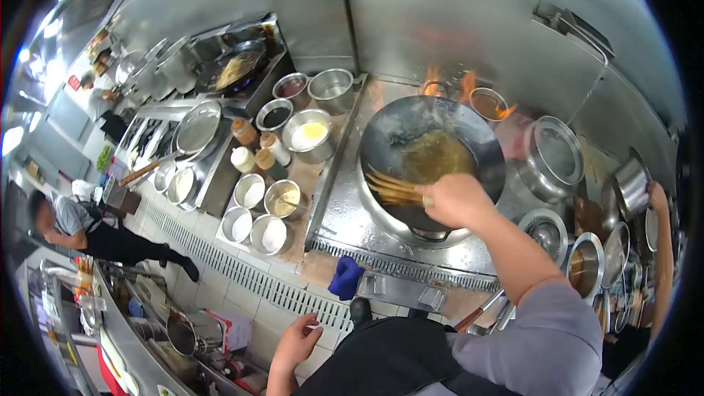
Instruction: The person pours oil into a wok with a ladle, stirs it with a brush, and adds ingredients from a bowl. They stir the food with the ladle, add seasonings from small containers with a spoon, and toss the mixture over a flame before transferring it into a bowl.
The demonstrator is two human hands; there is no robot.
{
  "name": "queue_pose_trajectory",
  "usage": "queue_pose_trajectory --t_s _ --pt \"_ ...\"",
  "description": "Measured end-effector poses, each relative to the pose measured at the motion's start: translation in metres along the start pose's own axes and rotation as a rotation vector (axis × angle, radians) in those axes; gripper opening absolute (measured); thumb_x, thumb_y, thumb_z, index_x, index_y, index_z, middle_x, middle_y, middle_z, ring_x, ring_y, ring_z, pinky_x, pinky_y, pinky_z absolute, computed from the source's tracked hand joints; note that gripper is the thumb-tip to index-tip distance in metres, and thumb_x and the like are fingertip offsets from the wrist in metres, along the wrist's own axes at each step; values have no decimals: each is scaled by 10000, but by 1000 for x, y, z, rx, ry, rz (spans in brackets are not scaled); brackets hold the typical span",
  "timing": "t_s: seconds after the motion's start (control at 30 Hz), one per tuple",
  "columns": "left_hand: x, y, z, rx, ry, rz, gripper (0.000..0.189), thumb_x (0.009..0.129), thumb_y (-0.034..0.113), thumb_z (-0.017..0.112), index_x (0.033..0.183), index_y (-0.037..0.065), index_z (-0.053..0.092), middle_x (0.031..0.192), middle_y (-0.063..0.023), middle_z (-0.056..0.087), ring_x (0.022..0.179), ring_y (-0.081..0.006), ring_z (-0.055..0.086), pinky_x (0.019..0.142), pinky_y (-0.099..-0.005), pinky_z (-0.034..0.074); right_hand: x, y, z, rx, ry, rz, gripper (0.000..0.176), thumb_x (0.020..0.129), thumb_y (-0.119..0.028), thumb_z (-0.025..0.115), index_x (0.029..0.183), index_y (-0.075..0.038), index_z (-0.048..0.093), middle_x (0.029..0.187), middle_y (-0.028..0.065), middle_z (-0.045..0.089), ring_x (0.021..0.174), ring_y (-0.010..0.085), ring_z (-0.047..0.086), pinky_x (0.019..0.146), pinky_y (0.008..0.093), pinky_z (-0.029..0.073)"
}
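Observation:
A large dark wok (477, 121) sits on the burner with yellowish, bubbling liquid (436, 155) inside and flames behind its far rim. My right hand (455, 202) is closed around a bamboo brush (392, 189), whose splayed bristles rest in the left part of the wok. Low in front of my body, my left hand (298, 339) hangs with its fingers apart and holds nothing. The nearest thing to it is a blue cloth (346, 277) at the stove's front edge.
Left of the stove stand metal bowls (271, 235), sauce bottles (277, 148) and a second wok (246, 59). On the right are a steel pot (551, 158), strainers (544, 235) and a co-worker's arm (662, 249). Another person (103, 231) stands at the far left.

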State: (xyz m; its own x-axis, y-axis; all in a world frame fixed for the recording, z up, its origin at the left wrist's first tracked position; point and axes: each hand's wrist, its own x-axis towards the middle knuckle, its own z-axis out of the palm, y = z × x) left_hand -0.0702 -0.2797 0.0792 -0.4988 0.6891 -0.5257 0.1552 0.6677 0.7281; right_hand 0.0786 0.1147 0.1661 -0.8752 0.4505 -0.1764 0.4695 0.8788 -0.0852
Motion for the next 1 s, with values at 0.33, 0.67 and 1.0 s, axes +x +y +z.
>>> queue_pose_trajectory --t_s 0.33,0.67,1.0 --pt "37 32 -1 131 8 181 415 849 192 628 1204 -12 565 1024 -173 653 850 -249 649 748 -334 510 -15 -2 -10 36 158 -43 297 834 -229 532 1082 -167 683 790 167 667 699 350 646 663 457 516" --pt "118 158 86 605 138 1052 528 788 139 599 1277 -16 474 1244 -167 530 1169 -326 499 982 -405 412 3 -4 36 -125 85 85 215 781 -112 515 794 -21 710 825 209 680 777 344 682 715 448 535" --pt "128 151 116 745 8 1014 527 788 133 558 1279 -36 472 1251 -160 501 1209 -290 463 968 -398 419 64 23 51 -98 199 318 238 828 -114 492 919 4 676 874 203 685 815 344 679 716 445 538"
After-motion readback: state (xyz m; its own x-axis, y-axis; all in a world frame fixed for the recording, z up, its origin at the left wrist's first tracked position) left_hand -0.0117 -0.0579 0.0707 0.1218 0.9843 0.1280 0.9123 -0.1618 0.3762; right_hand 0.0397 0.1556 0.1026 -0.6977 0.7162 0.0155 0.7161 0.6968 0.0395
